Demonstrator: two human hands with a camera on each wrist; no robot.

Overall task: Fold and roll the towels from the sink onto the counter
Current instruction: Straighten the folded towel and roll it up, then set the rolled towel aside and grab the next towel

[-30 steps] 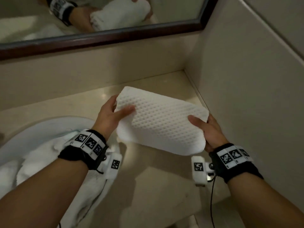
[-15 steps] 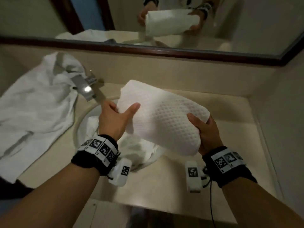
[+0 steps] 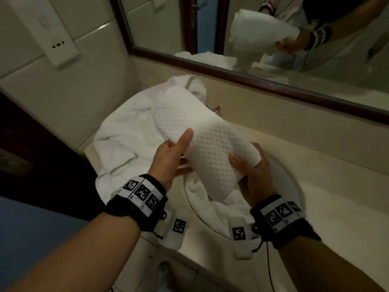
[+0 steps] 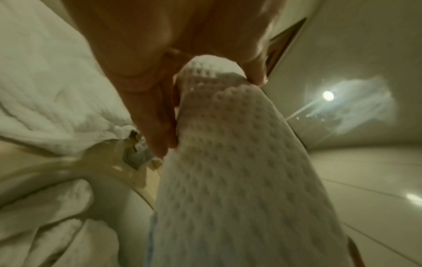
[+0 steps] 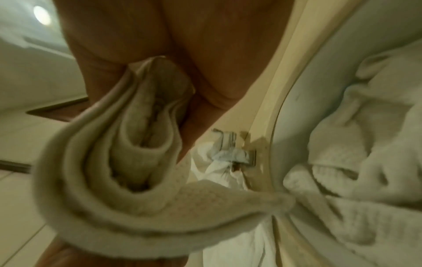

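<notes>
The long rolled towel (image 3: 195, 142) is up in the air over the sink (image 3: 294, 186), slanting from far left to near right, with the left hand (image 3: 168, 159) and right hand (image 3: 254, 175) each wrapped around it.

- Rolled towel (image 3: 202, 144) held in the air over the sink (image 3: 294, 186), between left hand (image 3: 168, 161) and right hand (image 3: 254, 173).
- Loose towels (image 3: 221, 199) in the sink, below the roll.
- Another towel (image 3: 126, 131) on the counter (image 3: 326, 171), left of the sink; seemingly draped over the faucet (image 5: 230, 146).
- Mirror (image 3: 273, 34) behind the counter.
</notes>
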